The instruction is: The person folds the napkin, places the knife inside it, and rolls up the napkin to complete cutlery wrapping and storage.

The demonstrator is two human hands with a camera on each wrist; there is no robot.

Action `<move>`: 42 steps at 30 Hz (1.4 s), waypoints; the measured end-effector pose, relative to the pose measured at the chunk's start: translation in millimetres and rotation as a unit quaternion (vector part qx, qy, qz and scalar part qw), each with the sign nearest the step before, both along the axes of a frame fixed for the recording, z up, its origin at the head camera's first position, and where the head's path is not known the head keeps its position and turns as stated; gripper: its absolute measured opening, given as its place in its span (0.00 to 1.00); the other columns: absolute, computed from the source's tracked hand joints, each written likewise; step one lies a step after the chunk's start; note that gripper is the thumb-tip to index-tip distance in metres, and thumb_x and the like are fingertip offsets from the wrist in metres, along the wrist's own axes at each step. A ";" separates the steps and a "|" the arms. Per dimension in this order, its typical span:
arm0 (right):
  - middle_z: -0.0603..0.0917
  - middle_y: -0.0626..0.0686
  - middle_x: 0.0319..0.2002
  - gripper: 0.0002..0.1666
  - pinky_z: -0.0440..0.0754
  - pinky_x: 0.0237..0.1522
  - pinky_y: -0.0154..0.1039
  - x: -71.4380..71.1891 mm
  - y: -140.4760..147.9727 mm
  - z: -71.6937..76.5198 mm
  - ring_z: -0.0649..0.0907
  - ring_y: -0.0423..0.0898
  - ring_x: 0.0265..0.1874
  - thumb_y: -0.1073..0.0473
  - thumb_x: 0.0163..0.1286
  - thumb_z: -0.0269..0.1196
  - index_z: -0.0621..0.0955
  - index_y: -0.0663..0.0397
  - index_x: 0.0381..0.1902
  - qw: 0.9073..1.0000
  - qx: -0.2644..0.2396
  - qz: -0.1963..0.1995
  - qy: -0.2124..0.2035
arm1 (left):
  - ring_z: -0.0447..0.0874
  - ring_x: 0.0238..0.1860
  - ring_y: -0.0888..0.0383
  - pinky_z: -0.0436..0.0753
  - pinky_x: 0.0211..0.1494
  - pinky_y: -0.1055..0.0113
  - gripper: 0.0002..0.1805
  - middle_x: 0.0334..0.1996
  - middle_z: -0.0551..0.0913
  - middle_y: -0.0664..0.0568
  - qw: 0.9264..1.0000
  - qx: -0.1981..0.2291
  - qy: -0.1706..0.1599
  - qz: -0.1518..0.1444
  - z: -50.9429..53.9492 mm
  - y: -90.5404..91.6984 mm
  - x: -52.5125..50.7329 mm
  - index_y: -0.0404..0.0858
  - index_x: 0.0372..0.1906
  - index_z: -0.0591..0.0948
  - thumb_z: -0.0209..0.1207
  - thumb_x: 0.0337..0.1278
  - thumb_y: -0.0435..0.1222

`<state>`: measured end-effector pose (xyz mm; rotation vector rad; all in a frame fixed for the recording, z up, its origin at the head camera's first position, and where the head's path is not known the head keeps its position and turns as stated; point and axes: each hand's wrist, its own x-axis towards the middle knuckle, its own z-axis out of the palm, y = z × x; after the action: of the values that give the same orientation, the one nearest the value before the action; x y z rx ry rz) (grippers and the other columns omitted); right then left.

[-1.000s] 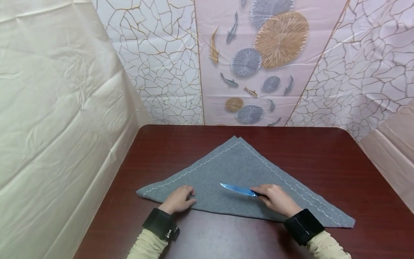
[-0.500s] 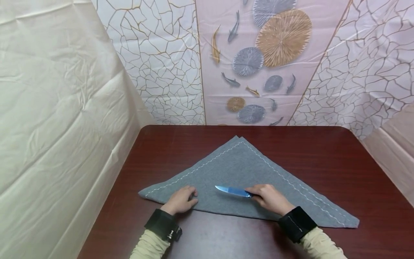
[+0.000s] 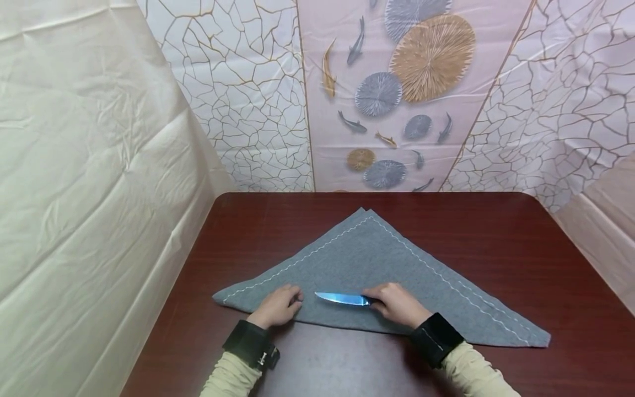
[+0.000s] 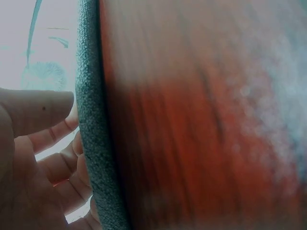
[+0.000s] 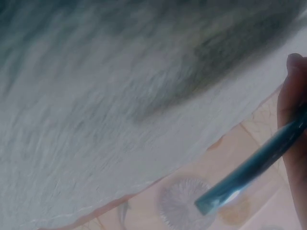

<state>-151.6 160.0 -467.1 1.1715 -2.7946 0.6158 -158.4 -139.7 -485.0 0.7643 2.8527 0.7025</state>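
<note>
A grey cloth [image 3: 357,264] with white stitching along two edges lies folded into a triangle. My left hand [image 3: 275,306] rests on its near edge, left of the middle, fingers loosely bent; the thumb [image 4: 41,110] lies by the cloth's thick edge [image 4: 93,110] in the left wrist view. A knife [image 3: 342,299] with a shiny blue blade is gripped in my right hand [image 3: 399,304], above the cloth. Its blade lies level, tip pointing at the left hand, a small gap apart. In the right wrist view, part of the knife [image 5: 249,167] shows beside the hand [image 5: 293,110]; the grip is mostly out of frame.
The dark red-brown table [image 3: 248,231] carries the cloth. Behind it hangs a patterned curtain [image 3: 263,99], and a cream sheet [image 3: 99,193] slopes along the left side. Black bands [image 3: 250,342] sit on both wrists.
My right hand has moved to the left with the knife, bringing the blade tip closer to the left hand. The left hand stays in place on the cloth.
</note>
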 end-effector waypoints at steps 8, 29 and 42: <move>0.83 0.51 0.32 0.12 0.78 0.34 0.40 1.1 -11.9 -8.8 0.82 0.44 0.33 0.70 0.52 0.65 0.82 0.60 0.37 1.000 0.014 -0.011 0.012 | 0.72 0.31 0.56 0.72 0.35 0.59 0.03 0.28 0.72 0.53 1.000 -0.004 0.009 0.000 -0.8 1.0 -0.4 0.37 0.33 0.75 0.54 0.54 0.28; 0.79 0.49 0.27 0.12 0.77 0.29 0.38 5.3 -26.4 -16.4 0.79 0.45 0.30 0.72 0.48 0.66 0.85 0.57 0.33 0.998 0.018 -0.038 0.045 | 0.72 0.31 0.56 0.72 0.34 0.59 0.05 0.27 0.71 0.54 1.000 -0.012 0.005 0.007 -1.6 2.3 0.1 0.39 0.31 0.74 0.54 0.52 0.26; 0.76 0.49 0.26 0.13 0.75 0.27 0.37 10.4 -29.4 -16.8 0.77 0.46 0.27 0.72 0.49 0.66 0.85 0.57 0.35 0.996 0.038 -0.034 0.071 | 0.69 0.28 0.58 0.69 0.29 0.63 0.04 0.25 0.68 0.55 1.000 -0.014 0.006 0.011 -3.0 1.5 -0.3 0.40 0.32 0.74 0.55 0.53 0.28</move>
<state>-141.2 130.7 -483.9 1.0803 -2.7458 0.4069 -158.7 -138.2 -488.0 0.7366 2.8798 0.6611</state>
